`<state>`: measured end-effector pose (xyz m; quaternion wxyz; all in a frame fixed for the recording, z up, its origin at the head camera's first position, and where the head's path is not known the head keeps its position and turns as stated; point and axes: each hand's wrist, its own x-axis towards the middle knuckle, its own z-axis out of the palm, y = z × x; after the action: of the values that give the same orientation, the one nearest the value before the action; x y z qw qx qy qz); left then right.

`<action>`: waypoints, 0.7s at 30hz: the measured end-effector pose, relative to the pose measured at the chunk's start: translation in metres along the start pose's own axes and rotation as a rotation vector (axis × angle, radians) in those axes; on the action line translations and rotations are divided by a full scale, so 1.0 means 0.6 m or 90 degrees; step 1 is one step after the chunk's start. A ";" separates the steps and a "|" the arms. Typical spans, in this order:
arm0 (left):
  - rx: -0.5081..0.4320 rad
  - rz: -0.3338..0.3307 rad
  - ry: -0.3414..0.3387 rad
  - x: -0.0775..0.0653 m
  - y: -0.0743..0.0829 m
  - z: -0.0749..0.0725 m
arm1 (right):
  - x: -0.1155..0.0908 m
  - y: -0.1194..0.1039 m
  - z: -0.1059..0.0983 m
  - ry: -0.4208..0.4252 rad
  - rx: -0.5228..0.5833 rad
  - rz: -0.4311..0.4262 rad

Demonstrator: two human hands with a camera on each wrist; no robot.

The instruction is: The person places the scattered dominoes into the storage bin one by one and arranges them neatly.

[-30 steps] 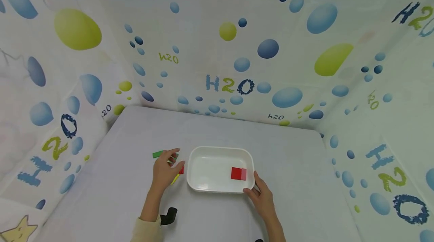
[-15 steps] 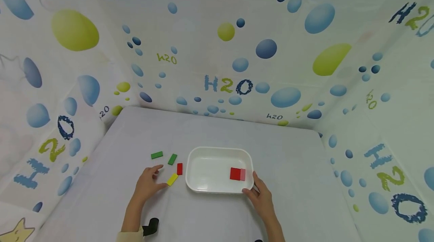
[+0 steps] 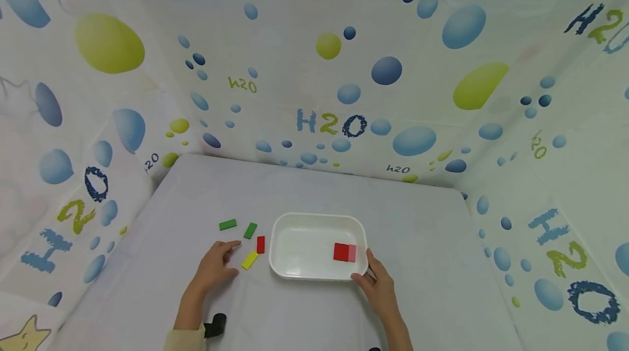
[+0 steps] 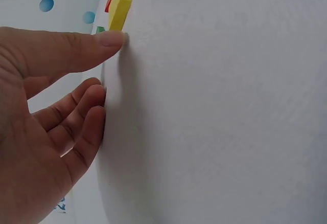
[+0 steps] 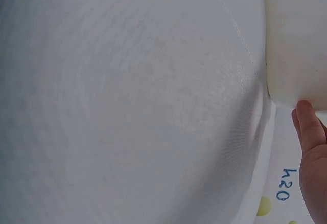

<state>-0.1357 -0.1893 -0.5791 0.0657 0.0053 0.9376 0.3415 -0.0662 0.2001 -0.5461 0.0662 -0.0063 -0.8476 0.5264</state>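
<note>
My left hand (image 3: 213,268) hovers at the left of a small group of blocks, its fingers loosely bent and holding nothing. Closest to its thumb lies a yellow block (image 3: 249,260), with a small gap between them in the head view. A red block (image 3: 261,244) and two green ones, the upright green block (image 3: 250,230) and the sideways green block (image 3: 227,224), lie just beyond. My right hand (image 3: 378,284) holds the near right corner of a white tray (image 3: 300,247), thumb on the front side and fingers along the right side. Inside sit a red square (image 3: 341,251) and a pink piece (image 3: 351,253).
A white cloth (image 3: 432,242) covers the table. Curtains printed with bubbles and H2O lettering (image 3: 331,123) rise at the back and both sides. A dark strap piece (image 3: 215,325) sticks out at my left wrist.
My left hand has drawn back to the left and nearer me, uncovering the blocks. Its thumb has come away from the yellow block. My right hand and the tray have stayed put.
</note>
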 end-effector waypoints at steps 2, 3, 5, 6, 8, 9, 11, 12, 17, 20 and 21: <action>0.002 0.008 -0.005 0.005 0.001 0.001 | -0.001 -0.004 -0.001 -0.005 -0.003 0.003; 0.005 0.011 -0.007 0.007 0.001 0.002 | -0.001 -0.005 -0.002 -0.005 -0.003 0.003; 0.010 0.014 -0.013 0.011 0.003 0.002 | -0.001 -0.004 -0.001 -0.006 0.000 0.003; 0.012 0.014 -0.016 0.012 0.004 0.003 | -0.001 -0.004 -0.001 -0.005 0.001 0.002; 0.014 0.017 -0.024 0.015 0.007 0.003 | -0.001 -0.002 -0.001 -0.004 0.004 0.000; 0.017 0.019 -0.027 0.016 0.007 0.003 | -0.001 -0.001 0.000 -0.004 0.005 -0.001; 0.017 0.023 -0.032 0.019 0.010 0.003 | -0.001 -0.002 0.000 -0.003 0.005 -0.002; 0.016 0.025 -0.034 0.020 0.012 0.003 | -0.001 -0.002 0.000 -0.003 0.004 -0.002; 0.016 0.031 -0.043 0.025 0.016 0.007 | -0.001 -0.006 0.000 -0.004 0.002 0.001; 0.020 0.038 -0.048 0.028 0.015 0.010 | -0.001 -0.006 -0.001 -0.003 0.004 -0.001; 0.018 0.039 -0.049 0.029 0.016 0.011 | -0.001 -0.005 -0.001 -0.002 0.005 -0.002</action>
<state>-0.1522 -0.1769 -0.5803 0.0909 0.0482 0.9386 0.3293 -0.0655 0.1992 -0.5429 0.0653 -0.0039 -0.8459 0.5294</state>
